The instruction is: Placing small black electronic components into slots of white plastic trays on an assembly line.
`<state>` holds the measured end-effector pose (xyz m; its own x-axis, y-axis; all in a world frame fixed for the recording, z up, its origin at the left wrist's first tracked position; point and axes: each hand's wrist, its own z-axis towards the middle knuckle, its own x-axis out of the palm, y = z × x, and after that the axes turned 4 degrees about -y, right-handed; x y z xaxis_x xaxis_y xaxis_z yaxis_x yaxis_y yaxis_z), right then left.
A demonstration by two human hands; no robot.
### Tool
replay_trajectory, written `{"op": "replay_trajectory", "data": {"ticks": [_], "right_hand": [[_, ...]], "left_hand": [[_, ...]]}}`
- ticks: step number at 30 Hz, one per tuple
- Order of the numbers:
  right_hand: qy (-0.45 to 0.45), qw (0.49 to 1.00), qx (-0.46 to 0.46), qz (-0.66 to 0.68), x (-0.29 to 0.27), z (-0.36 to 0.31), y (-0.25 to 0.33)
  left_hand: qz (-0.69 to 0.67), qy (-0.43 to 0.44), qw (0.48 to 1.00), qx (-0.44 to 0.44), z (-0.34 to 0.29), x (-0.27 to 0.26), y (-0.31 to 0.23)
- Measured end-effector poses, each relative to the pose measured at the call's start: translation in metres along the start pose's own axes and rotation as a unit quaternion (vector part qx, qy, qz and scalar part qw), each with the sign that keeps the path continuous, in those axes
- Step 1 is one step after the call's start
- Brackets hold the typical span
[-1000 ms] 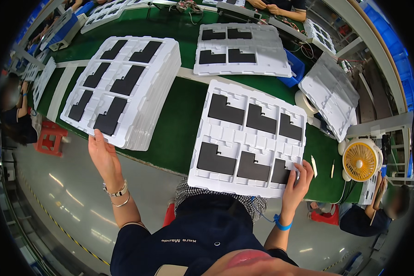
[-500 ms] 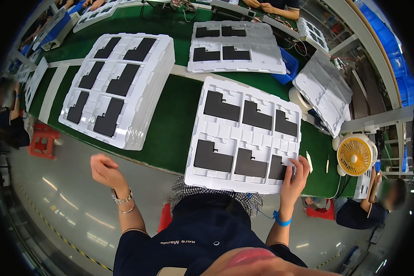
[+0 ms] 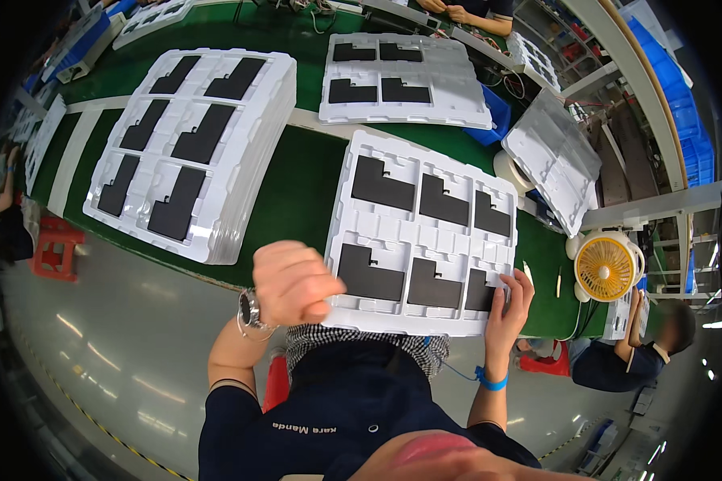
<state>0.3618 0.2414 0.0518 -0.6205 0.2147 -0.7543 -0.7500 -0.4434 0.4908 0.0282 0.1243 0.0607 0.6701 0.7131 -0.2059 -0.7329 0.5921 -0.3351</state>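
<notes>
A white plastic tray (image 3: 368, 226) lies in front of me at the table's near edge, with flat black notched pieces (image 3: 371, 271) in its compartments. My right hand (image 3: 509, 311) grips the tray's near right edge, its thumb and fingertips beside the corner piece (image 3: 480, 290). My left hand (image 3: 294, 282) is in front of the tray's near left edge, fingers curled in. The palm side is hidden, so whether anything is in it or it touches the tray I cannot tell. On the left stands a tall stack of similar trays (image 3: 237, 180), its top one holding several black pieces (image 3: 203, 135).
Farther back lies another tray (image 3: 457, 84) with black pieces on one side. To the right are a clear tray (image 3: 549, 160), a blue bin (image 3: 496, 114), a tape roll (image 3: 509, 170), a slim tool (image 3: 559, 280) and a yellow fan (image 3: 604, 268). Co-workers sit nearby.
My left hand has moved right, from over the floor to the near tray's left edge, its fingers curled tighter. My right hand keeps its place on the tray. The view has shifted slightly.
</notes>
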Motion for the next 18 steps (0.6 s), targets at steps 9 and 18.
{"op": "replay_trajectory", "data": {"ticks": [9, 18], "right_hand": [[0.034, 0.983, -0.102, -0.148, -0.014, 0.019, 0.007], [0.16, 0.945, -0.273, -0.081, 0.006, 0.089, 0.106]], "left_hand": [[-0.003, -0.022, 0.993, 0.114, 0.06, 0.035, 0.047], [0.007, -0.023, 0.997, 0.069, 0.033, 0.054, 0.077]]}}
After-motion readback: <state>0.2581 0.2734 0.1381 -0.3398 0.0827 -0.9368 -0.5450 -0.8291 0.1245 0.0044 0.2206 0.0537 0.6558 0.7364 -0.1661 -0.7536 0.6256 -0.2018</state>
